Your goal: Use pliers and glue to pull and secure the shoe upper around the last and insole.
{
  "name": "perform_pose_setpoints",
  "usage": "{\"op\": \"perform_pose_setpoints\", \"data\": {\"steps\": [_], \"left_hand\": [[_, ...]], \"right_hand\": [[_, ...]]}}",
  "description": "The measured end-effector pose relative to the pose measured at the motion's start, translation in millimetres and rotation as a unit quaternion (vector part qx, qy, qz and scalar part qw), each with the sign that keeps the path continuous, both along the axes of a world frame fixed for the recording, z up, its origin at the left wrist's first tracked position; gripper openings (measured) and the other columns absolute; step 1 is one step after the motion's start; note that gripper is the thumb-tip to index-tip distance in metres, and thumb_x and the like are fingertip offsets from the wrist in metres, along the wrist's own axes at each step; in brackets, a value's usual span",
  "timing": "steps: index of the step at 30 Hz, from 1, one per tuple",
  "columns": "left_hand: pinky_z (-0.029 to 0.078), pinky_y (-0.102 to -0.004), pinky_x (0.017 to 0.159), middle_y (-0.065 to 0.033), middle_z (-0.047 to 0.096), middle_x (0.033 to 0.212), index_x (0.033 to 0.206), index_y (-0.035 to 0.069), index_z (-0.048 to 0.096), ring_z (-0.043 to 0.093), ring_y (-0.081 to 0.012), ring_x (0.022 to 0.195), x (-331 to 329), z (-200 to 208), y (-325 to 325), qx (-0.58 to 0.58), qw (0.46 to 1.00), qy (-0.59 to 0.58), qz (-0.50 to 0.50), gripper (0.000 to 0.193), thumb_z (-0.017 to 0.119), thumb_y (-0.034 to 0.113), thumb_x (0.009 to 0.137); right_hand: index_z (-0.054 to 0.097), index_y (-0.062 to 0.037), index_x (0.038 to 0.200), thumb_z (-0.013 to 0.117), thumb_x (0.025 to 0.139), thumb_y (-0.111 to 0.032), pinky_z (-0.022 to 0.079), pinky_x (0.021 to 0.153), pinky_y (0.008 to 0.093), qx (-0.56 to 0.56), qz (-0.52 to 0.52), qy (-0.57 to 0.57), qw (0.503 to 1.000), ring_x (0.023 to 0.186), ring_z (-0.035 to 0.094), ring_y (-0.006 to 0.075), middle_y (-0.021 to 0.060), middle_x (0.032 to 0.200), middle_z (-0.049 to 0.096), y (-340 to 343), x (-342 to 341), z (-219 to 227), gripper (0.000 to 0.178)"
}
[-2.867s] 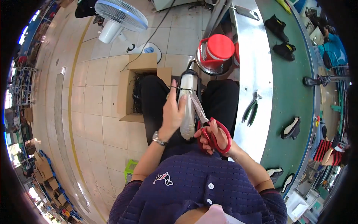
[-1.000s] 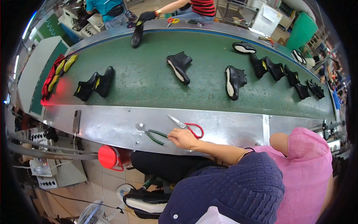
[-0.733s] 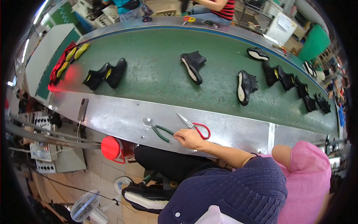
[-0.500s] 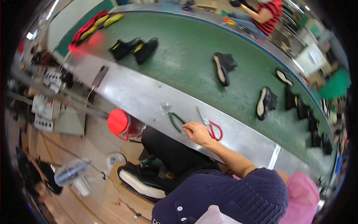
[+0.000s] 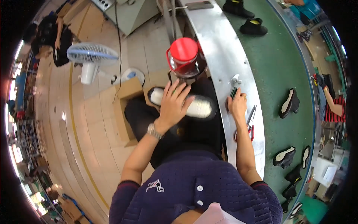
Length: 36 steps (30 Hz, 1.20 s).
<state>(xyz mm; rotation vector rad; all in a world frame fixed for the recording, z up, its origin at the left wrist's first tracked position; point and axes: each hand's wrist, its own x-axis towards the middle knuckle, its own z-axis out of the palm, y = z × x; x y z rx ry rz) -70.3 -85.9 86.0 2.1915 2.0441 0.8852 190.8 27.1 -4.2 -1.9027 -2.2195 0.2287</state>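
Note:
A black shoe with a white sole (image 5: pixel 201 108) lies on my lap, sole up. My left hand (image 5: pixel 172 106) is spread over the middle of that sole, fingers apart, and covers part of it; whether it presses down I cannot tell. On the metal ledge, my right hand (image 5: pixel 238 105) is closed round the green handles of a pair of pliers (image 5: pixel 234 92), whose metal jaws point away from me. Beside my right wrist lie red-handled scissors (image 5: pixel 251 125), blades pointing away.
A red-lidded container (image 5: pixel 184 50) stands beyond my knees. Left of me are an open cardboard box (image 5: pixel 123 112) and a fan (image 5: pixel 91 56). Right of the ledge runs a green conveyor belt (image 5: pixel 264 63) carrying several black shoes (image 5: pixel 289 103). A person in red stripes (image 5: pixel 335 109) sits across it.
My view has swung left. My right hand has closed on the pliers, whose handles were spread on the ledge. My left hand has come from beside the box onto the shoe's sole.

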Motion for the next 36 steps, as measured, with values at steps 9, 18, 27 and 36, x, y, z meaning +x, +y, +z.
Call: {"op": "perform_pose_setpoints", "data": {"steps": [9, 18, 27, 36], "left_hand": [[0.049, -0.0395, 0.083, -0.0197, 0.067, 0.104, 0.122, 0.004, 0.061, 0.064, -0.0323, 0.093, -72.3, 12.9, 80.1, -0.233, 0.944, -0.210, -0.103, 0.045, 0.063, 0.034, 0.089], [0.050, -0.0471, 0.065, -0.0151, 0.066, 0.077, 0.091, 0.002, 0.062, 0.064, -0.0352, 0.069, -40.9, -9.6, 88.1, -0.103, 0.992, -0.053, 0.049, 0.029, 0.055, 0.030, 0.093], [0.044, -0.0402, 0.096, -0.0288, 0.056, 0.117, 0.137, -0.018, 0.025, 0.056, -0.0377, 0.111, -31.5, 14.5, 40.2, -0.217, 0.970, -0.101, -0.038, 0.101, 0.080, 0.031, 0.068], [0.036, -0.0415, 0.105, -0.0172, 0.055, 0.126, 0.136, -0.001, 0.041, 0.048, -0.0322, 0.121, 5.1, -1.4, 12.6, -0.042, 0.992, -0.106, 0.048, 0.089, 0.084, 0.011, 0.059]], "right_hand": [[0.056, -0.0024, 0.117, 0.059, 0.093, -0.021, 0.047, 0.074, 0.0262, -0.380, -0.078, 0.616, 0.686, 0.081, 0.061, 0.0139, 0.0076, 0.090, 0.064, -22.2, 11.0, 74.1, 0.031], [0.031, -0.0053, 0.146, 0.053, 0.096, -0.011, 0.044, 0.071, 0.0262, -0.467, 0.132, 0.386, 0.785, 0.077, 0.060, 0.0131, 0.0061, 0.087, 0.066, -4.3, -48.0, 150.3, 0.055], [0.021, -0.0088, 0.150, 0.053, 0.097, -0.014, 0.047, 0.084, 0.0279, -0.561, 0.263, 0.151, 0.770, 0.095, 0.064, 0.0149, 0.0105, 0.104, 0.067, 46.8, -107.7, 177.9, 0.062], [0.027, -0.0012, 0.145, 0.055, 0.097, -0.016, 0.050, 0.051, 0.0303, -0.342, 0.288, 0.211, 0.869, 0.055, 0.057, 0.0161, 0.0087, 0.066, 0.056, -13.0, -80.9, 135.3, 0.057]]}}
